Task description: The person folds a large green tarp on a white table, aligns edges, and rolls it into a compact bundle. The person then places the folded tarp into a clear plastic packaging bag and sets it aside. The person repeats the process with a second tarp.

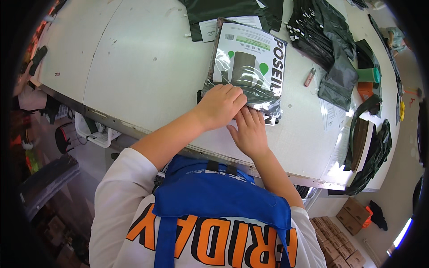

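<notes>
A clear plastic package (246, 58) with a white printed card inside lies on the table in front of me. Dark folded fabric seems to fill it. My left hand (222, 106) rests on its near left part, fingers curled together at the plastic's near edge. Beside it, my right hand (250, 134) has its fingers pressed against that same edge, close to the left fingertips. The exact grip on the plastic is partly hidden by my hands. Under the package, dark and white edges of something else stick out.
Dark green packs (228, 10) with white papers lie beyond the package. To the right are a bundle of black strips (308, 27), a red-and-white cutter (309, 77), dark green plastic bags (339, 85) and a green roll (367, 75). A white basket (96, 134) hangs below the table edge.
</notes>
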The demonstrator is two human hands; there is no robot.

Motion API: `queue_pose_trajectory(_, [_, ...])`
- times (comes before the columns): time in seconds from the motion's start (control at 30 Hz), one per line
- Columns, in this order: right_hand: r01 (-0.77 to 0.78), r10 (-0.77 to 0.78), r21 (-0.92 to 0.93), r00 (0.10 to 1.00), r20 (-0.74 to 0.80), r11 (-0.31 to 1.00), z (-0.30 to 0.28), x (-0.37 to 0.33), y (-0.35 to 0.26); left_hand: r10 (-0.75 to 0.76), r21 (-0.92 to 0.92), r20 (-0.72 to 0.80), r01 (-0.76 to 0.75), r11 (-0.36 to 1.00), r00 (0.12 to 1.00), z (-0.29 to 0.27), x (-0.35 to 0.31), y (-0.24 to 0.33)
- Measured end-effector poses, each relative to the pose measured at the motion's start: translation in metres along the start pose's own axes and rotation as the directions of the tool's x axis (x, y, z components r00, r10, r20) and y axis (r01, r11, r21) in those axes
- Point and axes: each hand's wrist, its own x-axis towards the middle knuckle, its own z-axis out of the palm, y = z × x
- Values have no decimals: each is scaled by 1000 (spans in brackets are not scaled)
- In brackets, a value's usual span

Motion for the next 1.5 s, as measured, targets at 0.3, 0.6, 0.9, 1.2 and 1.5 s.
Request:
queue_pose_trajectory(0.3, [61,-86,-123,975,-206,991,26,37,19,40,-28,-45,-42,999,998,3,-6,11])
queue_pose_trajectory(0.6, [117,-89,190,985,-148,975,-28,-56,31,-116,-109,99,127,986,988,19,-35,23])
queue_pose_trajectory(0.9, [-540,656,825,685,318,164,-15,-16,106,5,241,-82,15,970,997,37,-38,-7])
queue_pose_trajectory(1.2, [-12,201,535,934,-296,845,-205,61,41,-395,-881,181,327,343,901,-146,41,14])
queue_pose_trajectory(1.5, [-584,509,118,776,374,803,-48,49,85,-470,-767,582,641,-46,663,4,-51,-13])
